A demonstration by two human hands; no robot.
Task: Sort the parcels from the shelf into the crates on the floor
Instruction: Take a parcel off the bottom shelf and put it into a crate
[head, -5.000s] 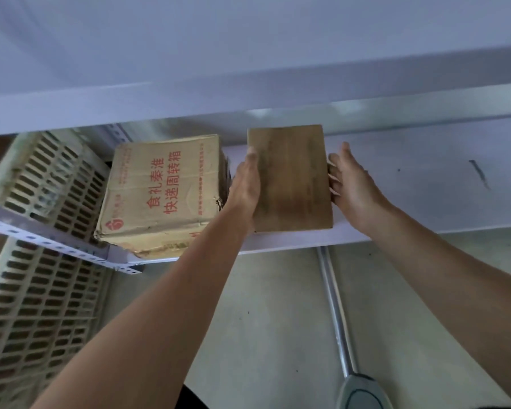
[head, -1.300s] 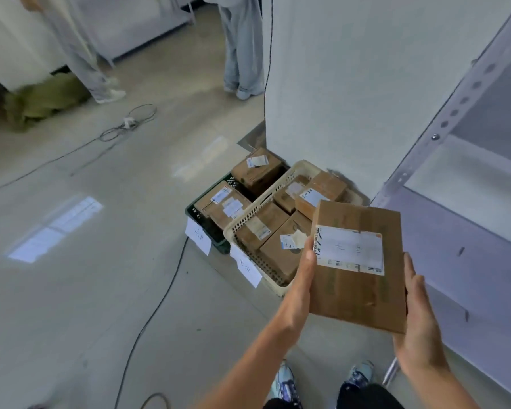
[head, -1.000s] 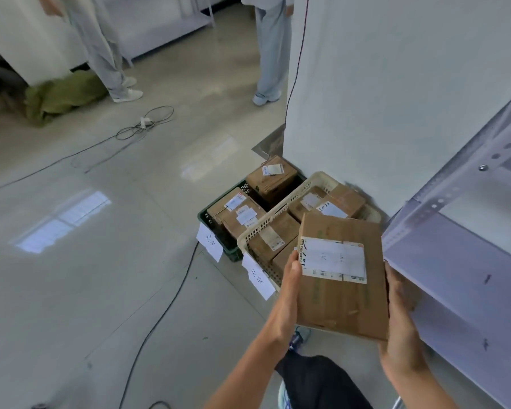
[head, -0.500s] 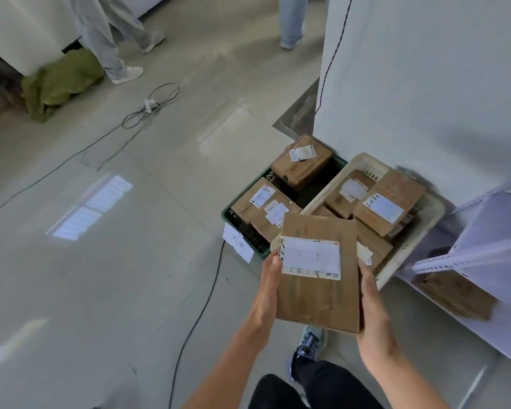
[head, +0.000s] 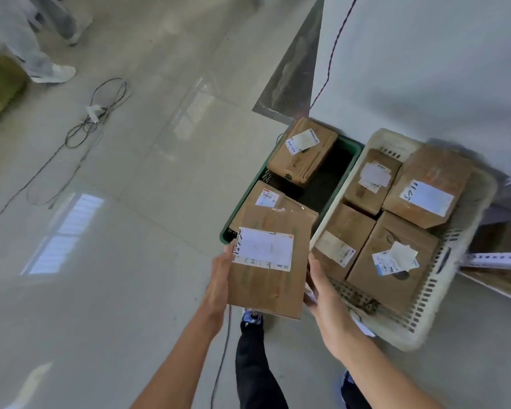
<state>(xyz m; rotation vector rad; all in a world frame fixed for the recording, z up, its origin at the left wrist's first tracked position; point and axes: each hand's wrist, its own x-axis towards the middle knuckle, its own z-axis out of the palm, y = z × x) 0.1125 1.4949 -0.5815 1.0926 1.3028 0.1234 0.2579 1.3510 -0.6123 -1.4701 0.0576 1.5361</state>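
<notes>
The parcel (head: 266, 261) sits gripped between the left hand (head: 221, 280) and right hand (head: 322, 293), over the near end of the green crate (head: 357, 150)

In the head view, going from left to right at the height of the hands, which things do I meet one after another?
left hand → held parcel → right hand → white crate

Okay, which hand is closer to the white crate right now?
Right. The right hand holds the parcel by its right edge, just by the near corner of the white crate. The left hand grips the opposite edge, farther away, nearer the green crate.
</notes>
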